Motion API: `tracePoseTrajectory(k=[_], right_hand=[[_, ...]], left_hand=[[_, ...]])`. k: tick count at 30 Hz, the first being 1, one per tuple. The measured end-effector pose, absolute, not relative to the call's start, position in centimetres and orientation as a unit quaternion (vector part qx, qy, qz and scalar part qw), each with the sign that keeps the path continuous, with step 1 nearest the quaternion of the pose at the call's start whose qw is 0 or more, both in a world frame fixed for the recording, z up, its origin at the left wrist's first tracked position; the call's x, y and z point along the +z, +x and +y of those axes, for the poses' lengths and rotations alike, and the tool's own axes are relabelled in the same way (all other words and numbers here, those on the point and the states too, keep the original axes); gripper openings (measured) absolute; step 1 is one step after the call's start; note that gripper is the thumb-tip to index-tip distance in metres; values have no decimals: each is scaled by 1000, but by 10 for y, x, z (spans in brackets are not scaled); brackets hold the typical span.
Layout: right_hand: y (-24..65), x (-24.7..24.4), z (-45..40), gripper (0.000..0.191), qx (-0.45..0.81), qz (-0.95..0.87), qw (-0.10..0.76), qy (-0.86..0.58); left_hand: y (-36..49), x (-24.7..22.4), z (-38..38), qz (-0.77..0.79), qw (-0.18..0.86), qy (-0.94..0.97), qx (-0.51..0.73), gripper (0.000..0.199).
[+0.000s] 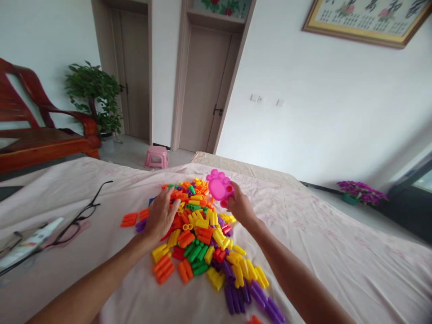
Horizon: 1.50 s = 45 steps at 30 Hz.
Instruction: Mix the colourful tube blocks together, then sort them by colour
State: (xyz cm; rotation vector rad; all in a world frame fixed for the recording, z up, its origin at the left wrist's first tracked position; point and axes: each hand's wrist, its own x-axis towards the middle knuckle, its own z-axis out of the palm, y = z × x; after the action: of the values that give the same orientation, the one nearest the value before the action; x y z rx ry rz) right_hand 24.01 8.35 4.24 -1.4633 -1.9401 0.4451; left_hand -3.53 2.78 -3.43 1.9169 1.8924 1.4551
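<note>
A pile of bullet-shaped plastic building blocks (194, 249) in orange, yellow, green, purple and red spreads over the pale cloth. My left hand (160, 213) lies at the left side of the pile, thumb apart from the fingers; some fingertips are partly hidden among the blocks. Above the pile's right side, my right hand (240, 202) grips a pink paw-shaped toy (218, 185) by its right edge. The toy's broad round pad faces me, and red spots show beside my fingers.
Black-framed glasses (88, 211) and a white tube (33, 240) lie to the left on the flowered cloth (324, 256). Beyond the cloth stand a pink stool (157, 157), a wooden chair (50, 141) and a potted plant (92, 94). Purple flowers (362, 191) stand at the right.
</note>
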Motion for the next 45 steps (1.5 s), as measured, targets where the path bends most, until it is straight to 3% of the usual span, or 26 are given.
tracePoseTrajectory(k=[3, 8, 15, 25, 28, 32, 37, 45], right_hand=[[300, 21, 86, 65, 252, -655, 373, -606], [376, -21, 69, 68, 326, -554, 399, -654], [338, -49, 50, 68, 429, -538, 371, -624], [272, -55, 36, 62, 530, -545, 380, -528], [259, -47, 32, 55, 539, -553, 422, -476], [248, -26, 33, 47, 518, -565, 419, -486], [230, 9, 43, 50, 455, -624, 382, -508], [194, 46, 54, 65, 334, -713, 352, -506]], left_hand=[[-31, -37, -11, 573, -37, 706, 414, 67], [-18, -53, -62, 522, -57, 791, 314, 97], [4, -67, -54, 528, -33, 785, 322, 104], [34, -60, -18, 501, 42, 753, 425, 89], [42, -58, -5, 489, 70, 733, 467, 80], [46, -50, 4, 496, 119, 685, 520, 71], [32, -32, 14, 503, 136, 632, 575, 58], [-27, -19, 38, 586, 48, 609, 532, 42]])
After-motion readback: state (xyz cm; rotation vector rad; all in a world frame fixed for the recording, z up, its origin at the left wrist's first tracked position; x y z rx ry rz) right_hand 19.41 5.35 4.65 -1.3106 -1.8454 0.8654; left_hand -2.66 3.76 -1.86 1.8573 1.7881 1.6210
